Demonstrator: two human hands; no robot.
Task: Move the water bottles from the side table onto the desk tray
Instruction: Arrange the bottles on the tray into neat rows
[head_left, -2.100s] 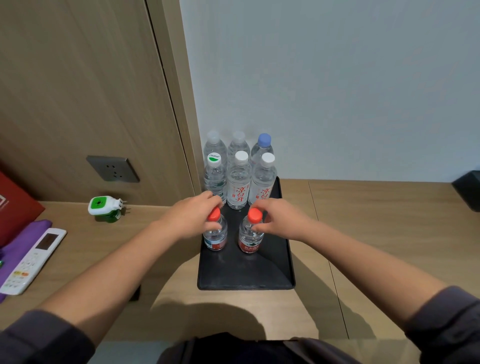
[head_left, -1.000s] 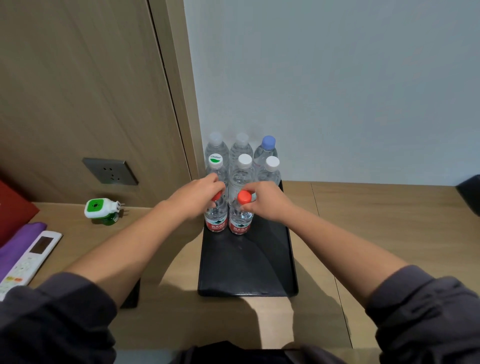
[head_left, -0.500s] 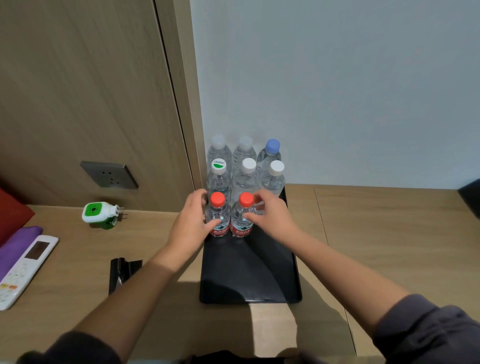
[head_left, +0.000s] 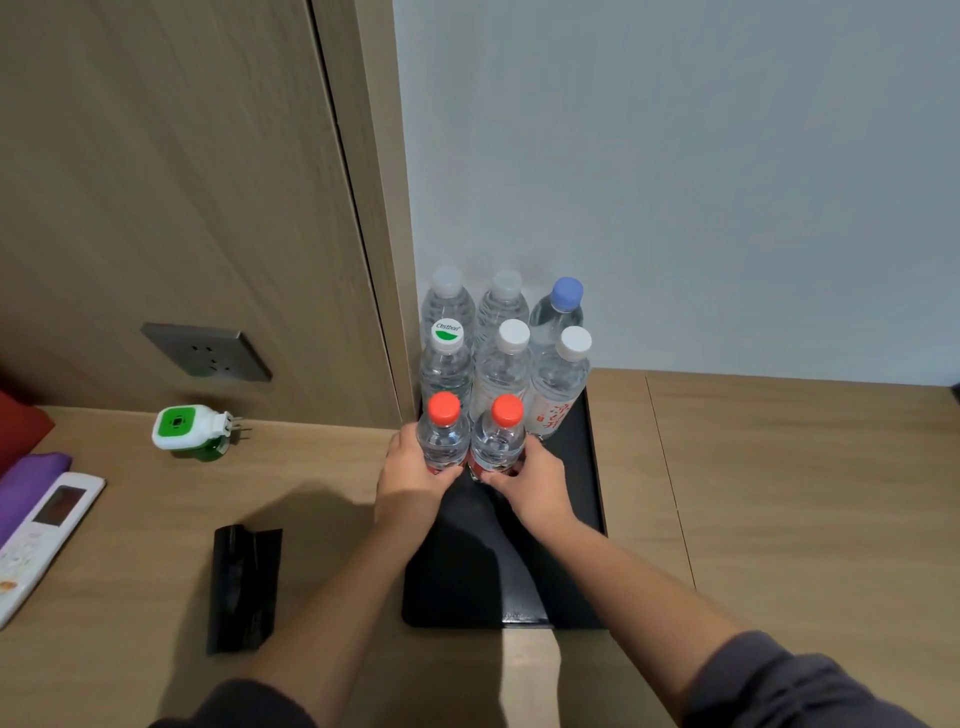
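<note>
A black tray (head_left: 584, 525) lies on the wooden desk against the wall. Several clear water bottles stand upright at its far end in rows. Two small red-capped bottles form the front row, side by side and touching. My left hand (head_left: 410, 480) grips the lower body of the left red-capped bottle (head_left: 443, 431). Around the base of the right red-capped bottle (head_left: 501, 434) my right hand (head_left: 535, 486) is wrapped. Behind them stand a green-and-white-capped bottle (head_left: 447, 358), two white-capped bottles (head_left: 563, 374) and, at the back, a blue-capped bottle (head_left: 561, 306).
A green and white plug-in device (head_left: 189, 426) sits on the desk at left. A folded black bag (head_left: 241, 587) lies left of the tray. A white remote (head_left: 41, 540) on purple cloth is at the far left edge. A wall socket (head_left: 208, 353) is on the wood panel.
Both hands pushed the two red-capped bottles back against the rear rows, then slid from the caps down to the lower bodies. The black bag came into view as my left arm shifted.
</note>
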